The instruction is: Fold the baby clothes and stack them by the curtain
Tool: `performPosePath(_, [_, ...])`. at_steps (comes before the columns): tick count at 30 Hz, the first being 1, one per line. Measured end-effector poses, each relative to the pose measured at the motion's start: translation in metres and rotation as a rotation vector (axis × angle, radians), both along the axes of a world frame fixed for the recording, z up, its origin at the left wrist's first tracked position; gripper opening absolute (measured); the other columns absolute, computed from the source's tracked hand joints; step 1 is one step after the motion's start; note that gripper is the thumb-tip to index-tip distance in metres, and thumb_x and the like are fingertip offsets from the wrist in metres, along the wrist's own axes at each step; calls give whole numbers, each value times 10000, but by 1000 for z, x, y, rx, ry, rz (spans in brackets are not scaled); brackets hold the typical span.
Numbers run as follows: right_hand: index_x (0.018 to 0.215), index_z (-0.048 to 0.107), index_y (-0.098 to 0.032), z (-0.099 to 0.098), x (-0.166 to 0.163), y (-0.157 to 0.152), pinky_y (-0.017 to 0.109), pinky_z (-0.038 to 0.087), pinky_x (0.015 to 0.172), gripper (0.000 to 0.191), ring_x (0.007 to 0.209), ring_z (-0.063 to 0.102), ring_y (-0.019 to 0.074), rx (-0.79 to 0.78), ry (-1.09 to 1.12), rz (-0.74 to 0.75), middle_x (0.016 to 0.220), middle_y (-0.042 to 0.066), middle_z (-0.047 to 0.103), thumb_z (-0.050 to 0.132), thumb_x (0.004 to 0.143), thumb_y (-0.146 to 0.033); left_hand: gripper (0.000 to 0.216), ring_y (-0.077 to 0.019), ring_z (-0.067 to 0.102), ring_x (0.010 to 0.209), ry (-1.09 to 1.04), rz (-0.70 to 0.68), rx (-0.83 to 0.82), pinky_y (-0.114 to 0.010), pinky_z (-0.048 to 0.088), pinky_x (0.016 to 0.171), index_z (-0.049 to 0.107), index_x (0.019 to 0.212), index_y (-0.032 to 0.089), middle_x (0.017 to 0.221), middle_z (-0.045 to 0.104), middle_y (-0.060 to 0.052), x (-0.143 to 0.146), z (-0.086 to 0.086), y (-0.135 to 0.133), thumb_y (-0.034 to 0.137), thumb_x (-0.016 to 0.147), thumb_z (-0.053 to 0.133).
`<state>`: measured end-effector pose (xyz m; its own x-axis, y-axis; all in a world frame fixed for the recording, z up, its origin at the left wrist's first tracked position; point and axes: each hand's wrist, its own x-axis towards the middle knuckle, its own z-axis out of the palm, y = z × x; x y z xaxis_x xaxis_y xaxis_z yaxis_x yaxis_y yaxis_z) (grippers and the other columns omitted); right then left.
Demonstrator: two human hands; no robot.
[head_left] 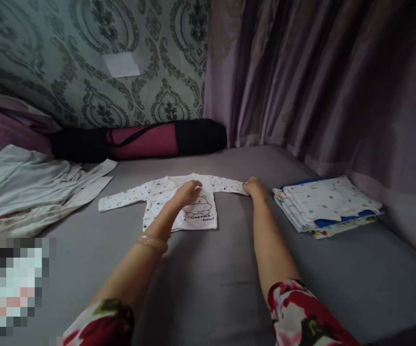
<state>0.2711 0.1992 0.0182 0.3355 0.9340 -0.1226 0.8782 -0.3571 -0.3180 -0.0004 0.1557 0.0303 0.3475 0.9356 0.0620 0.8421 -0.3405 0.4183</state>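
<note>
A small white baby shirt (208, 211) lies spread on the grey bed sheet, with dotted sleeves and a cartoon animal and lettering on its front. Its left-hand sleeve (123, 194) stretches out flat to the side. My right hand (254, 186) is closed on the cuff of the other sleeve, which is drawn out straight. Over the shirt's chest is my left hand (189, 192), its fingers apart and slightly bent; whether it presses on the cloth I cannot tell. A bangle (153, 242) circles my left wrist.
To the right sits a stack of folded printed clothes (332, 199). Loose pale garments (31, 185) are heaped on the left. A long black and maroon bag (146, 140) lies along the wall, and a purple curtain (301, 81) hangs at the right.
</note>
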Motion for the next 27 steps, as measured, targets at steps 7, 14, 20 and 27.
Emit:
performPosePath(7, [987, 719, -155, -2, 5, 20, 234, 464, 707, 246, 910, 676, 212, 95, 239, 3, 957, 107, 725, 572, 827, -272, 342, -220, 563, 1199, -82, -91, 189, -353, 429, 1046, 572, 1215, 125, 1278, 610, -148, 33, -46, 43, 177, 917, 414])
performPosePath(14, [1156, 620, -108, -21, 6, 20, 268, 464, 820, 310, 997, 645, 217, 372, 332, -80, 1098, 156, 686, 495, 900, -229, 535, -248, 279, 1442, 139, 38, 109, -441, 206, 1184, 376, 1449, 121, 1534, 363, -141, 46, -53, 33, 394, 1001, 272])
performPosePath(20, [1073, 660, -120, -24, 8, 13, 325, 455, 858, 257, 1016, 638, 260, 351, 284, -60, 1064, 182, 686, 486, 898, -191, 635, -270, 172, 1475, 230, 57, 7, -451, 129, 1194, 264, 1514, 120, 1586, 250, -109, 50, -43, 29, 479, 992, 219])
performPosePath(27, [930, 703, -144, -26, 14, 22, 299, 491, 770, 200, 857, 663, 225, 409, 378, -81, 906, 128, 718, 539, 845, -221, 718, -316, 180, 1462, 260, 12, -86, -481, 168, 1162, 252, 1515, 177, 1597, 214, -131, 46, -30, 40, 603, 937, 264])
